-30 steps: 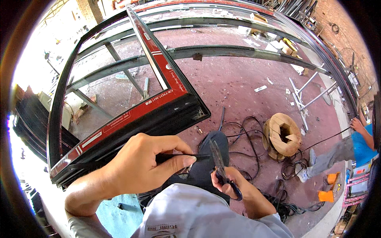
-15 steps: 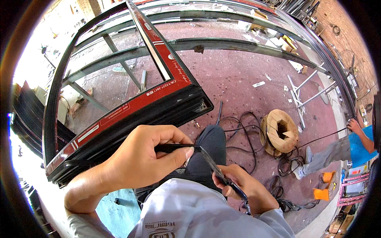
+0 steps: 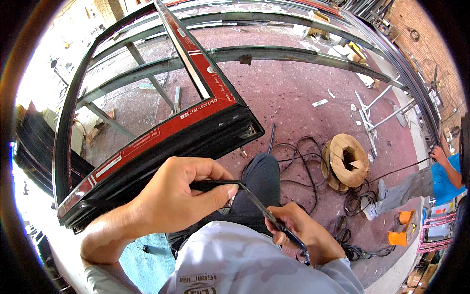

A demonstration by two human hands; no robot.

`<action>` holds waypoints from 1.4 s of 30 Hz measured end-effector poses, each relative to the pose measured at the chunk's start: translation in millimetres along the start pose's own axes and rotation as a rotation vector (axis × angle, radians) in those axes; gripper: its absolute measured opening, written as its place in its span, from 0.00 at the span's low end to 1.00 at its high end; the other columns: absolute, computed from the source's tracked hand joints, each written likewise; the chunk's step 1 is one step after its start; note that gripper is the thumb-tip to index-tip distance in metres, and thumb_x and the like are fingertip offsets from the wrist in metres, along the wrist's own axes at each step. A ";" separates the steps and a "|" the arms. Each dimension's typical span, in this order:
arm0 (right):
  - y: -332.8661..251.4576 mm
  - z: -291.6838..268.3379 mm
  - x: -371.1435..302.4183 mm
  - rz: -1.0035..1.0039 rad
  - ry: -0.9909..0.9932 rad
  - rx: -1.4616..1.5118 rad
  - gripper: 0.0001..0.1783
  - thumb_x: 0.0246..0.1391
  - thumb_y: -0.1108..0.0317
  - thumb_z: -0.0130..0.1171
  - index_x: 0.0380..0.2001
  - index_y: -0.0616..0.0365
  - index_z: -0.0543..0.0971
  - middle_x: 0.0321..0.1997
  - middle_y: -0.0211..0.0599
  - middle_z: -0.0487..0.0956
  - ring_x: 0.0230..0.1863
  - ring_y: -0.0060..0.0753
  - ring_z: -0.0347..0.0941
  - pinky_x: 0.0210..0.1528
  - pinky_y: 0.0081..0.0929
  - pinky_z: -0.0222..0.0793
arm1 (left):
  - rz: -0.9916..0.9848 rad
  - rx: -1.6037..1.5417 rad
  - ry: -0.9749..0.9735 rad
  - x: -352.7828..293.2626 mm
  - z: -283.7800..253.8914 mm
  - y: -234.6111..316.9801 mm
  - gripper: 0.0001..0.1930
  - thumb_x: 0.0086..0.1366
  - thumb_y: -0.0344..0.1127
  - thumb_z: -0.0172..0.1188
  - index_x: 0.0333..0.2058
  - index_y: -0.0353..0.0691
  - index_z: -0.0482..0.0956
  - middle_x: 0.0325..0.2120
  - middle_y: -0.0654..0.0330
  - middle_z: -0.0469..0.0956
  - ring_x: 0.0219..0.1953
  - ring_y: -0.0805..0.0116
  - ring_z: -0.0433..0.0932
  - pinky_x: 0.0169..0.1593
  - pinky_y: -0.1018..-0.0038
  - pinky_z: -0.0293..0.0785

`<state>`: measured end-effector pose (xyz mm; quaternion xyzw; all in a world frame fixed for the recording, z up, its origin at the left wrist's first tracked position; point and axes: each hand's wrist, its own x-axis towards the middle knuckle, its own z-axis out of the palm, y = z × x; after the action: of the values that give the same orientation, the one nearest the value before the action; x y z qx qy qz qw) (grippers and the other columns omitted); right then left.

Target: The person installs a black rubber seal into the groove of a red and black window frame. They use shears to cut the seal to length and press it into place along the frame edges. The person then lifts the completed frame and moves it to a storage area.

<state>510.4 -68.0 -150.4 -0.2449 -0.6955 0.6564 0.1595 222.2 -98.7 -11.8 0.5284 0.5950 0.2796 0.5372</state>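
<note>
My left hand point(image 3: 188, 193) pinches a thin black strip point(image 3: 213, 183) between thumb and fingers, its end pointing right over my dark trouser leg. Wrapped in my right hand point(image 3: 298, 228) is a long, narrow metal tool point(image 3: 255, 202) with a dark handle. The tool's tip meets or lies just beside the strip's free end at my left thumb; whether the two touch I cannot tell. Just beyond my left hand lies a large black frame point(image 3: 196, 125) with a red printed film along its face. Its nearest corner points toward the right.
Dark metal rails point(image 3: 293, 58) cross behind the frame. On the reddish floor lie a wooden spool point(image 3: 353, 157), tangled black cable point(image 3: 313, 186) and a white metal stand point(image 3: 374, 117). At the right a person in blue point(image 3: 446, 179) holds a cable. Orange pieces point(image 3: 399, 237) lie near them.
The tool in my right hand has turned slightly, and its blade looks narrower. My left hand keeps its pinch on the strip with hardly any movement.
</note>
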 end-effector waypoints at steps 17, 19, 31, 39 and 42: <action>-3.6 0.4 -0.5 0.023 -0.002 0.024 0.44 0.55 0.23 0.64 0.26 0.61 0.72 0.19 0.32 0.65 0.21 0.26 0.60 0.23 0.33 0.55 | 0.003 -0.041 -0.014 4.0 0.3 2.8 0.12 0.69 0.34 0.71 0.43 0.30 0.85 0.32 0.67 0.85 0.33 0.88 0.75 0.32 0.85 0.68; 0.7 3.1 -0.7 0.072 0.010 0.080 0.48 0.47 0.16 0.65 0.27 0.60 0.73 0.22 0.23 0.68 0.25 0.18 0.60 0.25 0.26 0.52 | -0.005 -0.032 -0.022 5.0 -0.1 2.4 0.12 0.69 0.34 0.71 0.43 0.30 0.85 0.32 0.67 0.85 0.33 0.88 0.75 0.32 0.85 0.68; -5.6 5.7 -0.5 0.003 0.008 0.008 0.36 0.62 0.35 0.66 0.26 0.62 0.72 0.16 0.36 0.61 0.19 0.28 0.57 0.21 0.35 0.55 | -0.025 0.010 -0.072 8.7 -1.5 2.1 0.12 0.71 0.33 0.68 0.45 0.28 0.85 0.35 0.59 0.88 0.38 0.81 0.81 0.40 0.79 0.79; 3.8 14.4 -4.9 -0.031 0.080 -0.056 0.35 0.61 0.35 0.68 0.23 0.57 0.71 0.16 0.25 0.63 0.20 0.17 0.56 0.20 0.27 0.53 | 0.037 0.045 -0.069 9.5 1.6 -4.2 0.11 0.70 0.33 0.71 0.43 0.29 0.85 0.34 0.62 0.87 0.36 0.83 0.79 0.38 0.81 0.76; 6.0 19.1 -9.8 -0.028 0.109 -0.072 0.33 0.61 0.38 0.69 0.23 0.57 0.71 0.15 0.26 0.62 0.20 0.18 0.55 0.20 0.27 0.54 | 0.010 0.051 -0.087 8.4 5.2 0.5 0.11 0.70 0.33 0.71 0.43 0.29 0.86 0.34 0.62 0.87 0.36 0.83 0.79 0.40 0.80 0.77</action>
<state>508.9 -89.2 -157.0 -0.2758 -0.7123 0.6145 0.1975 228.4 -91.9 -15.6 0.5563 0.5754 0.2439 0.5477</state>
